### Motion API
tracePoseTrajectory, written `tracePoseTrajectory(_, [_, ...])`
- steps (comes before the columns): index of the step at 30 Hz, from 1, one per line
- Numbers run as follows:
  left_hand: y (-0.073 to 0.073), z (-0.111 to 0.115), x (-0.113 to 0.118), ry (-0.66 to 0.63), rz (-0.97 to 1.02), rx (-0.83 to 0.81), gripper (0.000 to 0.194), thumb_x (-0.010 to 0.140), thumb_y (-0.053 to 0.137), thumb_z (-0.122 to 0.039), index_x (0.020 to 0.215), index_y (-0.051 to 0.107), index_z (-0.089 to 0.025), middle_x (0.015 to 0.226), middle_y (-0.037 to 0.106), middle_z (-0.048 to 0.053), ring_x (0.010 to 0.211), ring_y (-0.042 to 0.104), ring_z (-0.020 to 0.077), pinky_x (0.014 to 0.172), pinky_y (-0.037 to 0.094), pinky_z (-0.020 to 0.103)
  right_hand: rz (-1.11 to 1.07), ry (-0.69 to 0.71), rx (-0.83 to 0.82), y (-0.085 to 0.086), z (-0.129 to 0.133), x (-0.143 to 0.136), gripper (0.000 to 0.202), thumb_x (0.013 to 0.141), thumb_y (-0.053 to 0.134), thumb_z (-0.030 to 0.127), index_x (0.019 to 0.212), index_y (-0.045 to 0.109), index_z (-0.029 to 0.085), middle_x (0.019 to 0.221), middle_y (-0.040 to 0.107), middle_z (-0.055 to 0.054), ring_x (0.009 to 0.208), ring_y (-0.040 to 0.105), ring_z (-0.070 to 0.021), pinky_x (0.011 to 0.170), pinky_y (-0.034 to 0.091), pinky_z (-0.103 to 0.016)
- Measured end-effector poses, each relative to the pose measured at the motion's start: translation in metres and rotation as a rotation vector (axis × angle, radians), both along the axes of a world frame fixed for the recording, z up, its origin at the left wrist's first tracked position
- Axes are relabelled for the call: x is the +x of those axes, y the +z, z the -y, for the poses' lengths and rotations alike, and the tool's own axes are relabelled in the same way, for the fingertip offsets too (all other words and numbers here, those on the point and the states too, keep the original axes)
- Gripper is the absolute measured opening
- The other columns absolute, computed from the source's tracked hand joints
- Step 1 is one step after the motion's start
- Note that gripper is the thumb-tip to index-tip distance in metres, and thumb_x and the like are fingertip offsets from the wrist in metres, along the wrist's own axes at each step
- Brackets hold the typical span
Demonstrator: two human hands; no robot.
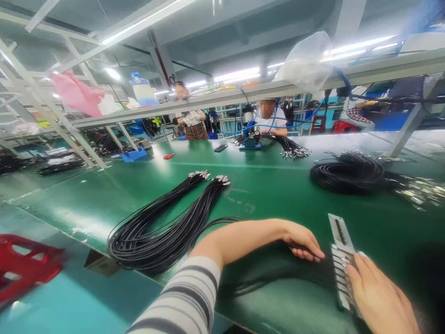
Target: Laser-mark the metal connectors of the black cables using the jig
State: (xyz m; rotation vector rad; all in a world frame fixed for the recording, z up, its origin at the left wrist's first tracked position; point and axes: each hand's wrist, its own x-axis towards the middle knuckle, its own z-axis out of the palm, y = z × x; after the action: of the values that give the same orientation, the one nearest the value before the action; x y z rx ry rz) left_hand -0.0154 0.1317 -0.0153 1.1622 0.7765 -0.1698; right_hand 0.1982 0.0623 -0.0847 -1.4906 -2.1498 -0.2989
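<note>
My left hand (304,242) is closed around some thin black cables (257,280), which trail left over the green table, blurred. Just right of it lies a slotted metal fixture (342,273) with a narrower bar at its far end. My right hand (380,294) rests on the fixture's right side, thumb and fingers against the metal; whether it also pinches a cable end is hidden. A large looped bundle of black cables (167,222) with silver ends lies left of my left arm.
Another coiled cable bundle (347,174) lies at the right of the green table (271,199). At the far edge are a blue machine (250,139), a phone (220,148) and a seated person. A blue tray (134,155) and red pliers (168,156) are at the back left.
</note>
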Motion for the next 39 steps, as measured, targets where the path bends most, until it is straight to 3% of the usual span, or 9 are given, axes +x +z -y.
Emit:
tracePoseTrajectory(5, [-0.006,0.006,-0.002,0.124,0.008,0.113,0.024,0.069,0.069,-0.031,0.065,0.054,-0.013,0.047,0.050,-0.002,0.034,0.042,0.0074,0.030,0.029,0.015,0.053,-0.103,0.001,-0.002,0.004,-0.006,0.054,0.088,0.011,0.039,0.109,0.054,0.013,0.120,0.055,-0.014,0.110,0.051,-0.0263,0.088,0.040,-0.043])
tracePoseTrajectory(10, [0.001,0.008,-0.001,0.137,0.033,0.148,0.019,0.074,0.063,-0.028,0.065,0.056,-0.013,0.042,0.044,-0.004,0.029,0.032,0.0049,0.029,0.021,0.014,0.011,-0.177,-0.032,0.001,0.004,-0.015,0.055,0.089,0.012,0.041,0.114,0.052,0.013,0.121,0.055,-0.013,0.107,0.052,-0.0258,0.091,0.038,-0.044])
tracePoseTrajectory(19, [0.037,0.010,-0.020,0.277,0.153,0.387,0.033,0.072,0.060,-0.047,0.069,0.048,-0.016,0.039,0.024,-0.012,0.032,0.017,0.0022,0.034,0.014,0.014,0.017,-0.233,-0.162,0.028,0.021,-0.034,0.041,0.092,0.024,0.031,0.119,0.050,0.014,0.129,0.049,-0.014,0.113,0.046,-0.0242,0.094,0.032,-0.046])
tracePoseTrajectory(22, [0.047,0.015,-0.027,0.325,0.178,0.467,0.036,0.075,0.054,-0.052,0.073,0.045,-0.018,0.042,0.029,-0.011,0.033,0.020,0.0029,0.035,0.014,0.016,-0.020,-0.237,-0.207,0.029,0.023,-0.033,0.042,0.093,0.025,0.032,0.123,0.047,0.014,0.133,0.046,-0.012,0.117,0.043,-0.0224,0.097,0.028,-0.045])
tracePoseTrajectory(25, [0.044,0.037,-0.022,0.248,0.044,0.638,0.034,0.069,0.064,-0.046,0.073,0.048,-0.017,0.052,0.044,-0.006,0.040,0.033,0.0048,0.039,0.021,0.018,-0.071,-0.241,-0.240,0.029,0.025,-0.031,0.043,0.093,0.023,0.031,0.125,0.046,0.014,0.134,0.045,-0.011,0.120,0.040,-0.0209,0.099,0.025,-0.043])
tracePoseTrajectory(28, [0.034,0.062,-0.007,0.017,-0.322,1.047,0.035,0.058,0.073,-0.039,0.078,0.054,-0.017,0.071,0.055,-0.001,0.062,0.048,0.0115,0.052,0.032,0.021,-0.109,-0.232,-0.268,0.030,0.026,-0.030,0.042,0.093,0.023,0.029,0.126,0.046,0.016,0.135,0.044,-0.009,0.121,0.038,-0.0197,0.100,0.022,-0.043])
tracePoseTrajectory(30, [0.029,0.072,0.003,-0.091,-0.508,1.178,0.031,0.057,0.073,-0.035,0.075,0.055,-0.016,0.078,0.057,0.002,0.073,0.052,0.0169,0.059,0.034,0.024,-0.118,-0.228,-0.284,0.030,0.027,-0.029,0.041,0.093,0.024,0.028,0.126,0.045,0.016,0.136,0.042,-0.008,0.122,0.037,-0.0190,0.101,0.021,-0.043])
tracePoseTrajectory(35, [0.030,0.068,0.017,-0.134,-0.548,1.064,0.019,0.057,0.066,-0.021,0.055,0.047,-0.017,0.059,0.052,0.001,0.064,0.052,0.0168,0.055,0.032,0.024,-0.118,-0.232,-0.289,0.028,0.026,-0.027,0.041,0.092,0.025,0.024,0.128,0.043,0.017,0.138,0.040,-0.008,0.123,0.036,-0.0178,0.101,0.020,-0.040])
tracePoseTrajectory(39, [0.032,0.056,0.013,-0.165,-0.438,0.790,0.014,0.058,0.062,-0.021,0.061,0.049,-0.017,0.053,0.055,-0.002,0.046,0.044,0.0098,0.044,0.028,0.021,-0.110,-0.234,-0.282,0.027,0.026,-0.026,0.041,0.091,0.027,0.022,0.128,0.044,0.016,0.138,0.041,-0.007,0.122,0.037,-0.0177,0.101,0.020,-0.040])
